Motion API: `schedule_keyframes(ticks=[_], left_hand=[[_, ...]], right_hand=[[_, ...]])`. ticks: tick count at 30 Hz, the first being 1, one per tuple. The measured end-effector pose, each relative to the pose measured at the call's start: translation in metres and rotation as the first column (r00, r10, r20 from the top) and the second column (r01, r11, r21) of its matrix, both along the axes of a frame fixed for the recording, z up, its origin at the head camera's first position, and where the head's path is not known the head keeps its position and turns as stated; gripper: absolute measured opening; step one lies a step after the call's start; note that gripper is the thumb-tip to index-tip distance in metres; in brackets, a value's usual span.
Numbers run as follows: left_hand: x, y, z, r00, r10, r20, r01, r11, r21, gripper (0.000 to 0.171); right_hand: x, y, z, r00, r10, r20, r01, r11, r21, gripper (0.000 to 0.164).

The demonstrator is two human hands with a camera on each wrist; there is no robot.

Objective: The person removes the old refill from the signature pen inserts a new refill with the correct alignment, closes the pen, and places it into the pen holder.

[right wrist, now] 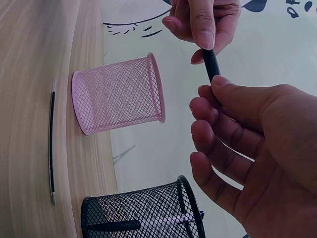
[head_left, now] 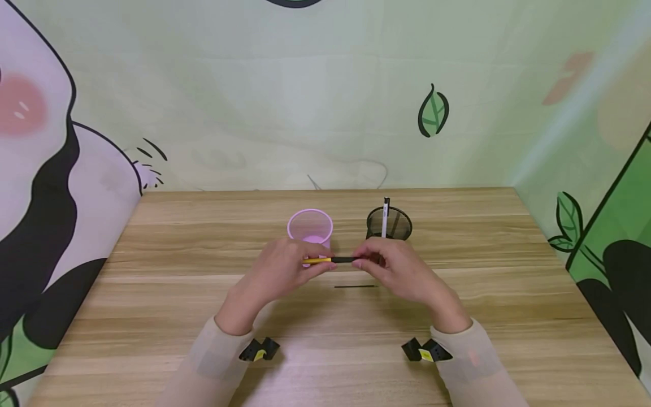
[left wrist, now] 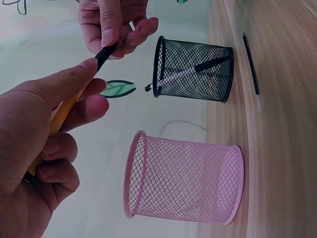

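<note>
A pen with a yellow barrel and black grip section is held level between both hands above the table. My left hand grips the yellow barrel, its fingers curled round it in the left wrist view. With thumb and forefinger, my right hand pinches the black end; its other fingers are loosely bent. A thin black pen refill lies on the table below the hands. Behind the left hand stands a pink mesh pen cup. Behind the right is a black mesh pen cup holding a white-and-black pen.
The wooden table reaches back to a wall covering printed with leaves and panda figures. Both cups stand upright side by side toward the table's far edge, with a gap between them. Small black devices sit at both sleeve cuffs.
</note>
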State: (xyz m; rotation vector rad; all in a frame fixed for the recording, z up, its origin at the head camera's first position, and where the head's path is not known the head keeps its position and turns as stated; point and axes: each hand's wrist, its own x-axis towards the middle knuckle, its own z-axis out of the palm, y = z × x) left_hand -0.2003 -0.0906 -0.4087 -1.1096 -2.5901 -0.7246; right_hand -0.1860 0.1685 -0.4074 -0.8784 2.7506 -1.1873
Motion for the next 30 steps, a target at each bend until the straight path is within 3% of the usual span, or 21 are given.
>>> schedule_keyframes(ticks=[10,30], left_hand=[[0.0006,0.0008,-0.0002,1.0,0.011,0.021,-0.011,1.0,0.007,0.012],[0.0006,0.0003,0.0006,1.0,-0.011,-0.016,0.011,1.0,0.013,0.014]], right_hand=[[0.0002,0.0006,-0.0002,1.0,0.008,-0.011,-0.008,1.0,0.015,0.008],[-0.0009,0.0002,-0.0008,0.999,0.039,-0.01,-0.039,0.998,0.04,0.019]])
